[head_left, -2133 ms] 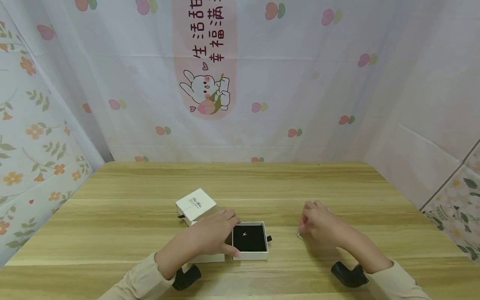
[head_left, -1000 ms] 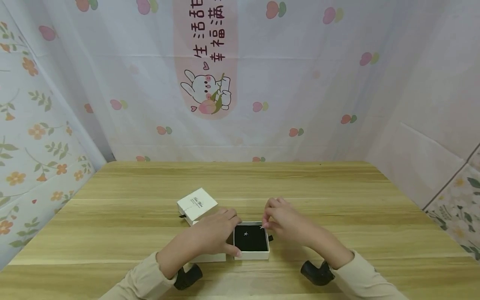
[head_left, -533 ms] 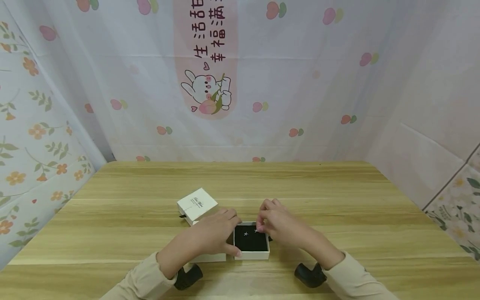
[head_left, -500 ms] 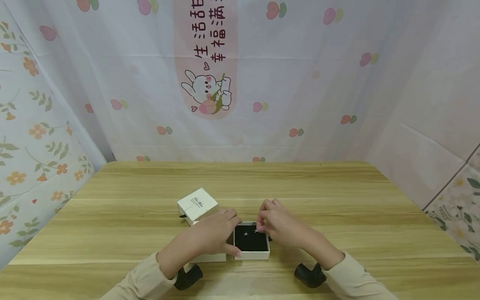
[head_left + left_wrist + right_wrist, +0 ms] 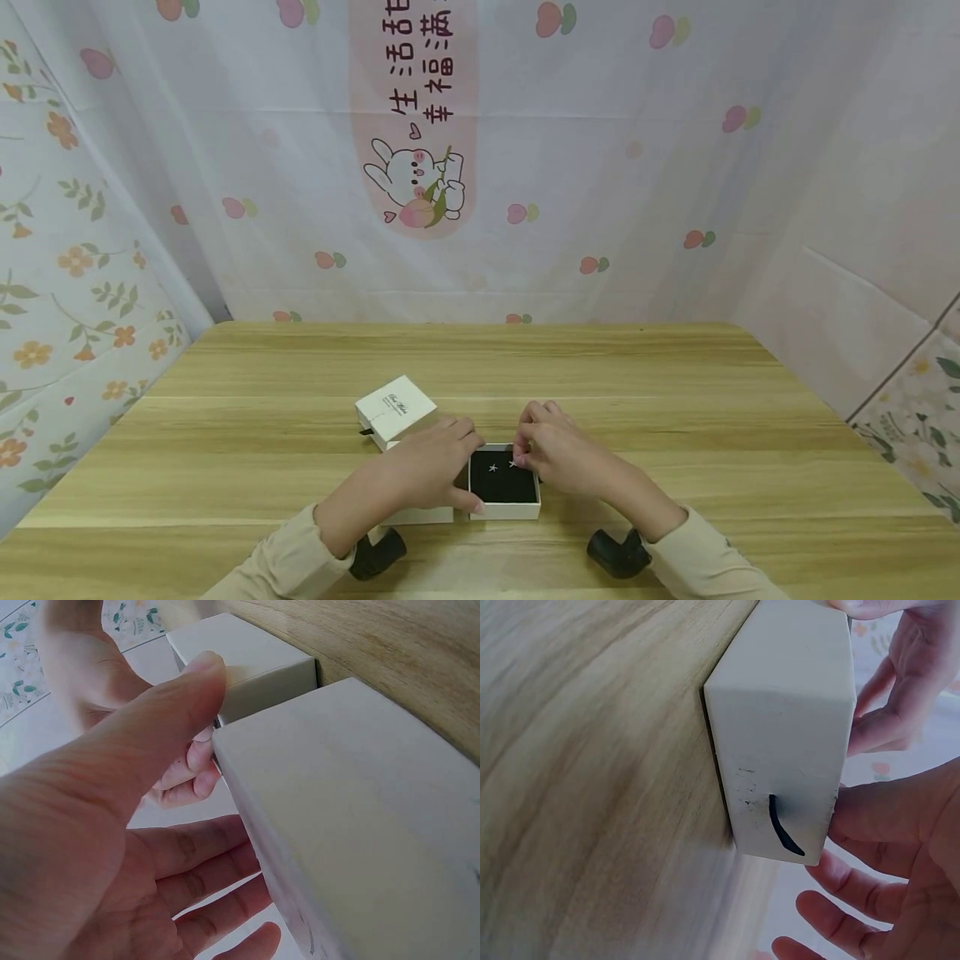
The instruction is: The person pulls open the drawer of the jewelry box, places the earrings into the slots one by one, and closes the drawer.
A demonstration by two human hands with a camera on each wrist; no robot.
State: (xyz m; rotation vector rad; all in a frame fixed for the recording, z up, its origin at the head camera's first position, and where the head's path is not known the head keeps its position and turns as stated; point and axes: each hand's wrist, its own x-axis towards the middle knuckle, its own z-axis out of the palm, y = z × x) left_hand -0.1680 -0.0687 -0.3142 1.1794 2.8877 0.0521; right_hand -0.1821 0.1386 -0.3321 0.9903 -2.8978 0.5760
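A white jewelry box tray (image 5: 505,511) with a black lining lies on the table in the head view. One small silver star earring (image 5: 492,468) sits on the lining. My left hand (image 5: 423,467) holds the tray at its left end, thumb at the near wall and fingers at the far one. Over the tray's right side, my right hand (image 5: 558,446) pinches a second star earring (image 5: 513,463) close to the lining; its fingertips partly cover it. In the right wrist view the tray's outer wall (image 5: 780,742) with a black pull tab hides the earrings.
Left of the tray lies a white box sleeve (image 5: 420,517), partly under my left forearm. Behind it a closed white box (image 5: 396,408) with printed lettering and a black tab leans at an angle. The wooden table (image 5: 637,375) ends at a printed curtain (image 5: 600,167).
My right hand has moved left from the table to the tray, carrying a star earring down to the lining. Over the last half second it has hardly moved. The left hand stays on the tray.
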